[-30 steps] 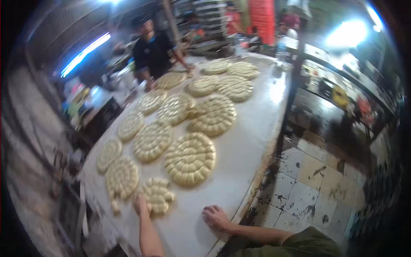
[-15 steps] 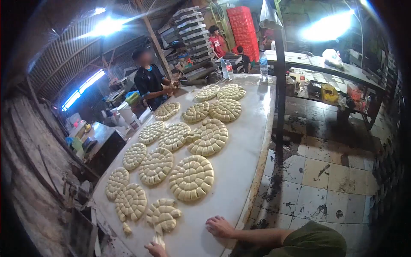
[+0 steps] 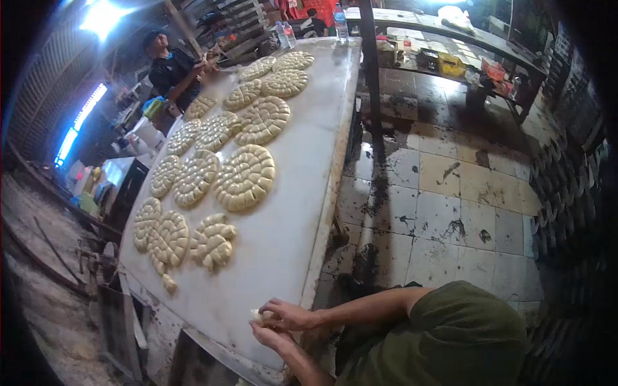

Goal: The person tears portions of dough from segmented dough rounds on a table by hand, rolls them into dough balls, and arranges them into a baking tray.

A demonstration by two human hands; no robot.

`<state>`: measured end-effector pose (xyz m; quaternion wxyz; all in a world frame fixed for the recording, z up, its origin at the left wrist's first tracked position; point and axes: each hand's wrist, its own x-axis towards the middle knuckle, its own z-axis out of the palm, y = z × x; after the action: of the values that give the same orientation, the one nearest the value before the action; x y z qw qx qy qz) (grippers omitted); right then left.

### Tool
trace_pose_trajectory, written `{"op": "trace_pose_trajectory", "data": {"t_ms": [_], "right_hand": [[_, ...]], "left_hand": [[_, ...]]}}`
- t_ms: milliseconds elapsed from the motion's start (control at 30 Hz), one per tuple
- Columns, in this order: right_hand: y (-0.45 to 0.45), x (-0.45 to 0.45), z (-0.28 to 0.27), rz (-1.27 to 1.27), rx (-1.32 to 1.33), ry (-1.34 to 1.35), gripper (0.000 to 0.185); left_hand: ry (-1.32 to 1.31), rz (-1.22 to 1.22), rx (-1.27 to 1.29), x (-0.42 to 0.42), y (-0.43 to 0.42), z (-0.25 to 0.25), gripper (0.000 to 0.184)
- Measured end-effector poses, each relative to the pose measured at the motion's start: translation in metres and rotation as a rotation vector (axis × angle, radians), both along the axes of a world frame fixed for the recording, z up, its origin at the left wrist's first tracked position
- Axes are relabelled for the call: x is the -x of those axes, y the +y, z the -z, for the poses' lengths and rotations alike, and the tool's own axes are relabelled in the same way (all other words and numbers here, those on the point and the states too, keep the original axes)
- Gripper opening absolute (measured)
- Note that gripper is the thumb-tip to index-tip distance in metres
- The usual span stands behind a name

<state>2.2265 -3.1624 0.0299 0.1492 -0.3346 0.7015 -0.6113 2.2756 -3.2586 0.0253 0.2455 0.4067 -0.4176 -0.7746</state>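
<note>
My right hand (image 3: 287,316) and my left hand (image 3: 273,336) meet above the near right part of the work table (image 3: 283,251). Closed fingers of both hands surround a small pale piece of dough (image 3: 259,315), partly hidden by them. Farther up the table, a small irregular cluster of dough pieces (image 3: 214,242) lies closest to my hands. Beside it is a flat spiral of scored dough (image 3: 168,239) with a loose tail end (image 3: 169,283). A larger round spiral (image 3: 244,178) sits beyond, among several others.
Across the table's far left side stands a person in dark clothing (image 3: 172,72). Plastic bottles (image 3: 340,24) are at the far end, near a dark post (image 3: 370,71). Tiled floor (image 3: 444,225) runs along the right, with another table (image 3: 444,29) behind.
My left hand has left the small cluster, and both hands have come together around a dough piece. The view has shifted, so the table appears farther left and higher.
</note>
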Motion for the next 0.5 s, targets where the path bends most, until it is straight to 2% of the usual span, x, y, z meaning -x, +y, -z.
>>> {"op": "trace_pose_trajectory", "data": {"t_ms": [33,67,100,167,200,267,300,333,367,400,433,500], "right_hand": [[0.008,0.001,-0.004,-0.015,-0.001,-0.16,0.04],[0.015,-0.001,-0.005,0.031,0.001,-0.037,0.034],[0.024,0.002,-0.007,0.028,-0.007,-0.032,0.034],[0.048,0.016,-0.032,-0.168,-0.205,-0.087,0.029],[0.058,0.025,-0.04,-0.127,-0.186,-0.073,0.026],[0.066,0.061,-0.042,-0.002,-0.129,-0.181,0.026],[0.072,0.088,-0.042,0.093,-0.201,-0.194,0.026],[0.078,0.112,-0.047,0.17,-0.091,-0.197,0.027],[0.087,0.137,-0.058,0.198,-0.275,0.099,0.028],[0.092,0.166,-0.047,0.071,-0.488,0.258,0.031],[0.099,0.188,-0.031,0.036,-0.502,0.275,0.031],[0.102,0.225,0.0,0.051,-0.72,0.763,0.035]], "left_hand": [[0.008,0.024,0.043,-0.001,-0.003,-0.003,0.045],[0.017,0.045,0.085,-0.002,-0.007,-0.006,0.05],[0.022,0.041,0.077,-0.002,-0.012,-0.01,0.05],[-0.089,-0.264,0.158,-0.003,-0.026,-0.015,0.043],[-0.085,-0.281,0.143,-0.001,-0.032,-0.015,0.043],[-0.208,-0.46,0.416,0.008,-0.045,-0.009,0.033],[-0.208,-0.485,0.394,0.005,-0.059,0.003,0.033],[-0.319,-0.31,0.538,-0.004,-0.076,0.02,0.035],[-0.427,-0.129,0.673,0.0,-0.078,0.019,0.038],[-0.662,0.09,0.699,0.003,-0.078,0.018,0.036],[-0.665,0.062,0.669,0.007,-0.082,0.022,0.036],[-0.967,-0.019,1.554,0.02,-0.099,0.037,0.027]]}}
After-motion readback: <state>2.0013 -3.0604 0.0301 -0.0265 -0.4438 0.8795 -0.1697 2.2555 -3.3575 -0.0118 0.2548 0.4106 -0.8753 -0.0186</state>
